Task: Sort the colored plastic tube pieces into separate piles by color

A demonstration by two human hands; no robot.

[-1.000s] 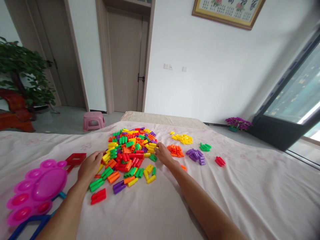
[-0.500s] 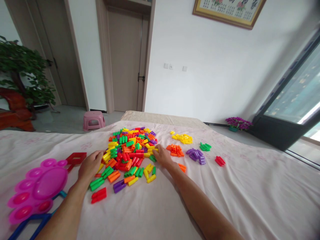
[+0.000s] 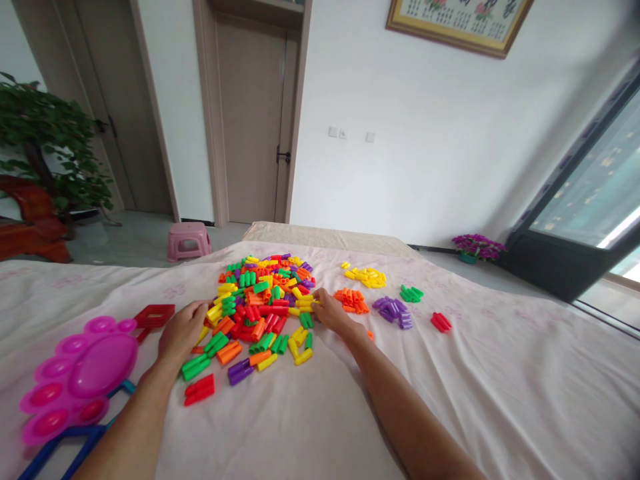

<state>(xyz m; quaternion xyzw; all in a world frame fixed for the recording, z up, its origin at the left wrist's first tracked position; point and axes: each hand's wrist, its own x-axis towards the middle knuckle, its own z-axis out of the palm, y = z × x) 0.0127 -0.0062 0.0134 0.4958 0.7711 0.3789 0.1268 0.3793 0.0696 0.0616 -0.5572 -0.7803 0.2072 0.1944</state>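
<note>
A heap of bullet-shaped plastic building pieces (image 3: 265,310) in red, orange, yellow, green and purple lies on the cloth between my hands. My left hand (image 3: 184,330) rests at the heap's left edge, its fingers loosely bent and partly hidden, close to a yellow piece (image 3: 203,335). On the heap's right side, my right hand (image 3: 331,312) has its fingertips pinched at a yellow piece (image 3: 306,304). Small groups sorted by colour lie beyond it: orange pieces (image 3: 351,301), yellow pieces (image 3: 369,277), purple pieces (image 3: 393,311), green pieces (image 3: 411,293) and red pieces (image 3: 441,323).
A pink paw-shaped plastic toy (image 3: 103,365) with blue parts lies left of my left forearm, with a red plastic frame (image 3: 155,315) behind it. A pale cloth (image 3: 500,387) with folds covers the table. Beyond stands a pink stool (image 3: 190,241).
My right hand has shifted slightly right, baring more of the green pieces beside it and covering most of an orange one. My left hand stays at the heap's edge.
</note>
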